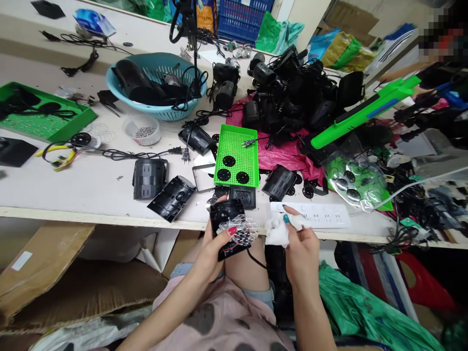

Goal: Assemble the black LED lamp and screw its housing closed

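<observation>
Black lamp housing (227, 225) with clear lens disc (244, 231) sits in left hand (212, 251), fingers wrapped round it, at bench (91, 190) edge. Right hand (300, 248) pinches white cloth (280, 231) just beside. Green tray (237, 141), power strip (321, 214) behind.

No text, label, brand or number is legible anywhere in this view.
</observation>
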Motion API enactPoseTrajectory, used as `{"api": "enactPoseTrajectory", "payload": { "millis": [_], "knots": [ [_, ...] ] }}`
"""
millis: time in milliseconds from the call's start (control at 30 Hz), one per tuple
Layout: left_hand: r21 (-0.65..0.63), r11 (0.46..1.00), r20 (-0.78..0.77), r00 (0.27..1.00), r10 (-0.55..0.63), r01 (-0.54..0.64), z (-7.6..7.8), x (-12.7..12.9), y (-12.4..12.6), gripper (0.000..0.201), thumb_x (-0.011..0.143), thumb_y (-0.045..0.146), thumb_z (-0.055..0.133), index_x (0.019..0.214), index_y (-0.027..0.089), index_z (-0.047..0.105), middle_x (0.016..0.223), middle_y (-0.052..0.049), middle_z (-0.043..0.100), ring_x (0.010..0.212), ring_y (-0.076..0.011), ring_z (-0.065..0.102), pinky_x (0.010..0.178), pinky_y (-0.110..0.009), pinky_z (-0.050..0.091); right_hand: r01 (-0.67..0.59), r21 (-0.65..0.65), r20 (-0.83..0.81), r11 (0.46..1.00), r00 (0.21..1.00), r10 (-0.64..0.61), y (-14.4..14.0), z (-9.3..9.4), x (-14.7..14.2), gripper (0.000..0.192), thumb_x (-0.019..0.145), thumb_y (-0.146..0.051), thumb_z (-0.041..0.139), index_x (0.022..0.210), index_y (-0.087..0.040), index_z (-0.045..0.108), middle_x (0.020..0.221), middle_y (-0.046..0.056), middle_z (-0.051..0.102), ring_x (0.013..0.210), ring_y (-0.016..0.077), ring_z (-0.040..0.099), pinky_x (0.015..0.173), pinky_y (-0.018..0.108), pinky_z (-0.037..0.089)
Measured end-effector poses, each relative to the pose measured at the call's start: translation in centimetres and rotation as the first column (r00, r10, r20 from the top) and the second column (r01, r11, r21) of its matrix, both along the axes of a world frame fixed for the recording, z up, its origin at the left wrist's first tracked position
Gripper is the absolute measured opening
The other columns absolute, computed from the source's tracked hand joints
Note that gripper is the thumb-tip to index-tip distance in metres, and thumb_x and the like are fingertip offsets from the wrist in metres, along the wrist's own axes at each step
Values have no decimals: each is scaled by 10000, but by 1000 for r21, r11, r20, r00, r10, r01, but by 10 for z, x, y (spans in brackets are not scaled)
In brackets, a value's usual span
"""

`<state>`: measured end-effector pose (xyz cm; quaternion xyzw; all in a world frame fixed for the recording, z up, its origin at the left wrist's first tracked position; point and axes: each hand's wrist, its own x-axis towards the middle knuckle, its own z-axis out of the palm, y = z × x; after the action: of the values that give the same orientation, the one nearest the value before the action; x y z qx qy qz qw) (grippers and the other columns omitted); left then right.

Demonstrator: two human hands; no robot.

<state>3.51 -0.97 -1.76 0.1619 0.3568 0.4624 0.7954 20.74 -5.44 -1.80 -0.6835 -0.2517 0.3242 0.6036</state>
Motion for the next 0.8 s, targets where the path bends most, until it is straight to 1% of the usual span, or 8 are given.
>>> {"api": "enactPoseTrajectory", "payload": {
  "millis": [100, 200, 267, 367, 433, 533, 667, 800],
  "knots": [
    [35, 999, -7, 1000, 3, -2, -1, 1, -2, 888, 754, 262, 794, 1521, 301, 347, 1277, -74, 661, 1064, -268, 658, 922, -380, 537, -162, -28, -121, 986, 980, 157, -2, 10, -9, 569, 874, -525, 668, 1353, -230, 588, 1358, 95, 620, 1218, 277, 595, 1013, 410, 489],
    [94, 996, -48, 999, 6, -2, -4, 3, -3, 883, 777, 262, 785, 1528, 319, 324, 1321, -66, 637, 1125, -264, 634, 964, -371, 514, -332, 78, -328, 940, 882, 339, -7, 22, -19, 625, 957, -690, 359, 1353, -269, 597, 1373, 81, 611, 1279, 288, 565, 1003, 444, 516],
    [113, 994, -71, 997, 5, 3, -5, 5, -5, 889, 774, 267, 792, 1526, 327, 322, 1325, -60, 633, 1149, -267, 622, 974, -371, 506, -387, 61, -296, 920, 873, 387, -8, 24, -24, 570, 970, -659, 379, 1335, -287, 610, 1374, 72, 608, 1292, 276, 555, 1018, 425, 512],
    [135, 991, -81, 997, 13, -2, -6, 7, -5, 886, 765, 296, 802, 1518, 322, 336, 1353, -65, 611, 1218, -289, 583, 1022, -386, 471, -334, 12, -199, 942, 923, 330, -6, 21, -28, 500, 900, -495, 655, 1348, -289, 570, 1333, 81, 621, 1186, 252, 620, 935, 350, 550],
    [183, 983, -115, 993, 13, 9, -6, 6, -5, 859, 767, 320, 799, 1504, 322, 358, 1396, -63, 577, 1282, -299, 533, 1060, -384, 432, -312, 7, -226, 950, 925, 306, -3, 20, -29, 496, 842, -477, 727, 1270, -266, 590, 1234, 86, 666, 1065, 236, 666, 827, 308, 572],
    [325, 941, -238, 971, -16, 95, -7, 2, -2, 788, 770, 329, 794, 1462, 321, 417, 1424, -49, 540, 1302, -286, 497, 1058, -342, 410, -358, -68, -213, 931, 917, 337, 2, 26, -30, 428, 770, -470, 780, 1095, -234, 631, 1040, 58, 717, 899, 208, 681, 721, 267, 562],
    [461, 862, -346, 937, -45, 212, -7, -1, -1, 711, 765, 279, 783, 1405, 310, 475, 1296, -26, 591, 1154, -234, 564, 993, -295, 435, -331, -244, 25, 911, 937, 348, 7, 39, -28, 322, 710, -444, 801, 887, -206, 677, 795, 12, 697, 699, 176, 636, 596, 238, 502],
    [374, 917, -277, 960, -33, 140, -8, 2, -4, 707, 755, 326, 793, 1393, 304, 490, 1321, -35, 577, 1211, -261, 533, 1043, -332, 410, -212, -303, 274, 929, 914, 298, 9, 37, -13, 305, 804, -501, 692, 862, -203, 726, 819, 32, 722, 726, 200, 642, 646, 284, 490]
  ]
}}
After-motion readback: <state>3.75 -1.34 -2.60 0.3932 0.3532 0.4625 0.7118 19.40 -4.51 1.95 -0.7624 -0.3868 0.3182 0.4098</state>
